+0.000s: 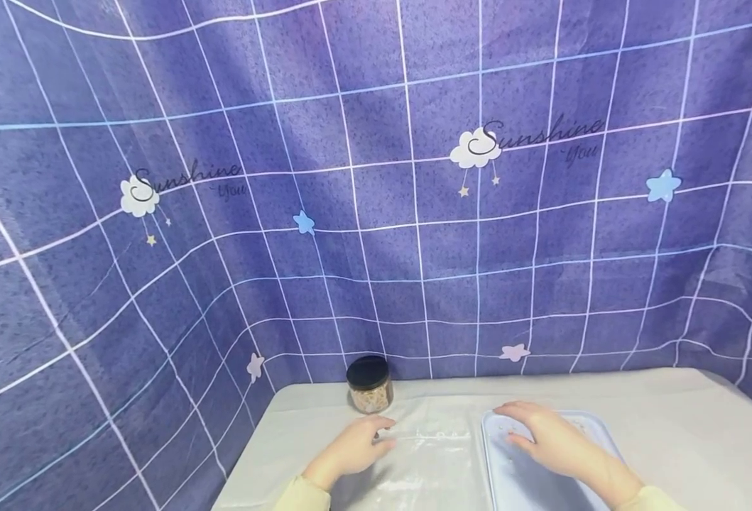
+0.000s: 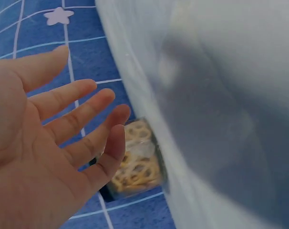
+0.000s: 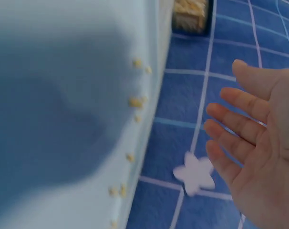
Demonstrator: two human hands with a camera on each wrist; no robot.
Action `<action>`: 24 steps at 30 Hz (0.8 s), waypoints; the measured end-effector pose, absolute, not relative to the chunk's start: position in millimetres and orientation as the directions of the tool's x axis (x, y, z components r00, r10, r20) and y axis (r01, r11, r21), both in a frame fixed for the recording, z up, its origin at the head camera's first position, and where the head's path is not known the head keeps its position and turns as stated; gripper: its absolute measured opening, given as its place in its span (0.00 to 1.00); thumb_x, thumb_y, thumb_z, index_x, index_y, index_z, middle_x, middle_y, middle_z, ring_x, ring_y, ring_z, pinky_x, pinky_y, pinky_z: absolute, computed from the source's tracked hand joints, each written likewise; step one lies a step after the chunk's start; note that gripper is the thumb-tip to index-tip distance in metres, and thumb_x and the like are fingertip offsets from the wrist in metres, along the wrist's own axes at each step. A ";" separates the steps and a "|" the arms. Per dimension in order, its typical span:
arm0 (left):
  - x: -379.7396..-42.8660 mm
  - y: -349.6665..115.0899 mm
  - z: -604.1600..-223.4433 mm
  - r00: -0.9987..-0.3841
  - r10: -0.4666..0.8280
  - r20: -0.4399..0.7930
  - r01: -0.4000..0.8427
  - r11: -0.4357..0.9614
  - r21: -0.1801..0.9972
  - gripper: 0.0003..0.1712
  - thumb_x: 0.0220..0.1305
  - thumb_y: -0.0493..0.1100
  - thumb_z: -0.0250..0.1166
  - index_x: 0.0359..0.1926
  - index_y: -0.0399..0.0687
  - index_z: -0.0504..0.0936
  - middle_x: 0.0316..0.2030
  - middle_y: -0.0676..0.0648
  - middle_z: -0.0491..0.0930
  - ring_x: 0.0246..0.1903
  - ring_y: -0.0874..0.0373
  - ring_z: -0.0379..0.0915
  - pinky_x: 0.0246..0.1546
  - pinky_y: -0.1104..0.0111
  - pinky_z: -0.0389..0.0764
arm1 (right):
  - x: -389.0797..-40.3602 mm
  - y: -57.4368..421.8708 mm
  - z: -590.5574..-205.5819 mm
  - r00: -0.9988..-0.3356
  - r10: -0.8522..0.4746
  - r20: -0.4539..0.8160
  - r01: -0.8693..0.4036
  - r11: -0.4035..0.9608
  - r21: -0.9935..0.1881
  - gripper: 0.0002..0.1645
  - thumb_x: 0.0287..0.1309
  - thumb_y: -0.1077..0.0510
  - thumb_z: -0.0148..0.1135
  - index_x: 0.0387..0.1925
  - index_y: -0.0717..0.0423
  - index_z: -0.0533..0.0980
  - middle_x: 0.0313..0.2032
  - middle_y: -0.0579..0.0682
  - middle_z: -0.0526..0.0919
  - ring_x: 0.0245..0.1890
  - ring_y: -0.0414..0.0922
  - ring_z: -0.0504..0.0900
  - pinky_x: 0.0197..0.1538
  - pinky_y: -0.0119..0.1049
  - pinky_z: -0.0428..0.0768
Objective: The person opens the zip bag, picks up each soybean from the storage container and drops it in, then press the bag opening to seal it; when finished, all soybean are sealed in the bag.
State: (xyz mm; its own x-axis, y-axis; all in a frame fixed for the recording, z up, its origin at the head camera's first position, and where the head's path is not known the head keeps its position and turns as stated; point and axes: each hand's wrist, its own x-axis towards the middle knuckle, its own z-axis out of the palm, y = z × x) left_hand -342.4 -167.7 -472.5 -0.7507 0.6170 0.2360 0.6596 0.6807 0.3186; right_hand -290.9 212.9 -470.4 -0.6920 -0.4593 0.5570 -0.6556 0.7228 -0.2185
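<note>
A clear jar [image 1: 370, 390] with a black lid stands at the back of the table, left of centre. Pretzel-like snack pieces show through its side in the left wrist view [image 2: 139, 174]. Just in front of the jar hovers my left hand [image 1: 355, 447], fingers loosely extended and holding nothing. My right hand [image 1: 551, 436] is over the light blue tray [image 1: 510, 490], its fingers relaxed and no object in them. Small yellowish crumbs [image 3: 136, 102] lie along one edge inside the tray. The right hand hides part of the tray.
A pale cover lies over the table [image 1: 682, 433], with a glossy stretch and faint lettering between the hands. Behind and to the left hangs a purple-blue gridded curtain [image 1: 382, 284] with clouds and stars, meeting the table's back edge.
</note>
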 end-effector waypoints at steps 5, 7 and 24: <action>-350.7 -163.6 -480.9 -0.766 0.610 0.204 0.641 0.704 0.305 0.22 0.67 0.42 0.66 0.59 0.34 0.81 0.54 0.41 0.83 0.51 0.49 0.79 0.57 0.58 0.76 | -303.8 188.2 -477.0 -0.710 -0.526 0.469 -0.682 0.679 -0.272 0.24 0.58 0.60 0.71 0.56 0.63 0.79 0.53 0.58 0.84 0.54 0.59 0.81 0.57 0.57 0.76; -354.0 -161.4 -483.7 -0.779 0.598 0.190 0.626 0.718 0.304 0.22 0.67 0.41 0.66 0.58 0.35 0.81 0.53 0.41 0.83 0.53 0.48 0.79 0.59 0.57 0.75 | -309.6 180.1 -480.6 -0.713 -0.544 0.442 -0.688 0.665 -0.292 0.24 0.57 0.61 0.71 0.55 0.64 0.80 0.52 0.58 0.84 0.53 0.60 0.81 0.57 0.57 0.77; -380.2 -146.8 -504.2 -0.847 0.489 0.207 0.531 0.787 0.314 0.12 0.53 0.36 0.75 0.38 0.43 0.84 0.33 0.51 0.78 0.35 0.60 0.74 0.44 0.63 0.78 | -358.4 137.8 -499.5 -0.762 -0.548 0.346 -0.642 0.710 -0.288 0.08 0.47 0.69 0.73 0.30 0.58 0.82 0.28 0.47 0.83 0.31 0.45 0.81 0.39 0.43 0.82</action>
